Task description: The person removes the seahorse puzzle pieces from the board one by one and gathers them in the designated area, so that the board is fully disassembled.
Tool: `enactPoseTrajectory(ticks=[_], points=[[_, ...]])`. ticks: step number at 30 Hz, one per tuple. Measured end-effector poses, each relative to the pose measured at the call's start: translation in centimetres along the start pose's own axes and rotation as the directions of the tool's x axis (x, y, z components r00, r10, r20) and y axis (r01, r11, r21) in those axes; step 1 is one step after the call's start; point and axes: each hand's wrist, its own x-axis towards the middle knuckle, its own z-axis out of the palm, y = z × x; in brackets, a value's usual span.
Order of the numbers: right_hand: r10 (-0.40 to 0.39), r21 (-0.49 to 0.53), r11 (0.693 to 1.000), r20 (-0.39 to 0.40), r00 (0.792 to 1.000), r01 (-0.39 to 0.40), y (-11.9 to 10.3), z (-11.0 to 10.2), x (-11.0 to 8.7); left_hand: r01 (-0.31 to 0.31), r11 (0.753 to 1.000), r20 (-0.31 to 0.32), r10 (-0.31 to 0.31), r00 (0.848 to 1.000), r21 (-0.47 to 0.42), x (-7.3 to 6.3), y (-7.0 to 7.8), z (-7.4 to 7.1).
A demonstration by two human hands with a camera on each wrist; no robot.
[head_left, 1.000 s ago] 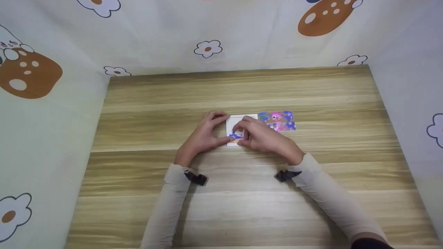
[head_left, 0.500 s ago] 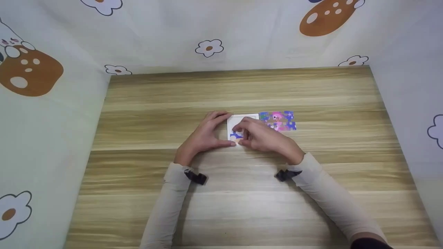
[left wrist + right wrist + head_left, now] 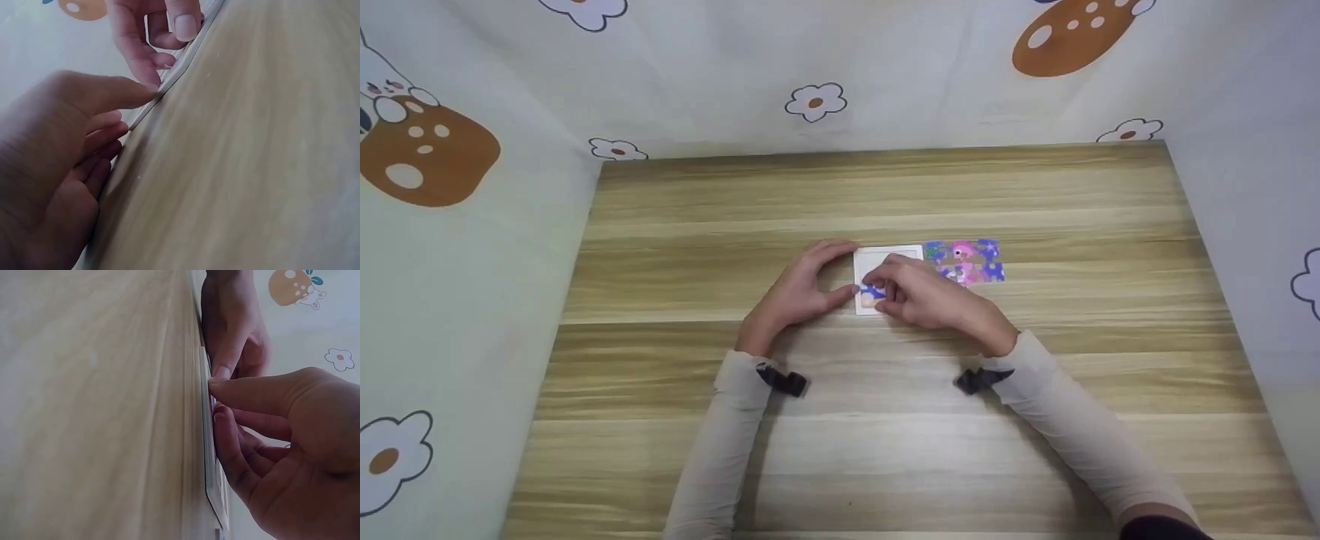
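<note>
A white puzzle tray (image 3: 890,249) lies flat on the table, with blue and beige jigsaw pieces (image 3: 871,294) in its lower left part. My left hand (image 3: 804,286) is at the tray's left side, fingertips by the upper left corner and thumb touching the left edge. Over the tray, my right hand (image 3: 926,294) has curled fingers and pinches a puzzle piece between thumb and fingertips; the hand hides most of that piece. The right wrist view shows this thumb and the fingertips (image 3: 221,417) low against the tray surface.
Several loose pink and blue puzzle pieces (image 3: 988,259) lie close together against the tray's right side. The wood-grain table (image 3: 840,450) extends around the hands. A white patterned cloth (image 3: 720,82) rises behind and at both sides.
My left thumb has moved from over the pieces to the tray's bottom edge, then up and out to its left edge. The right hand has barely moved.
</note>
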Motion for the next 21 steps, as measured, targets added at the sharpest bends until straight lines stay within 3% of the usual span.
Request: enactPoseTrajectory(ticks=[21], points=[[0.025, 0.020, 1.000, -0.067, 0.997, -0.024, -0.84, 0.93, -0.06, 0.001, 0.999, 0.011, -0.002, 1.000, 0.040, 0.18, -0.10, 0.18]])
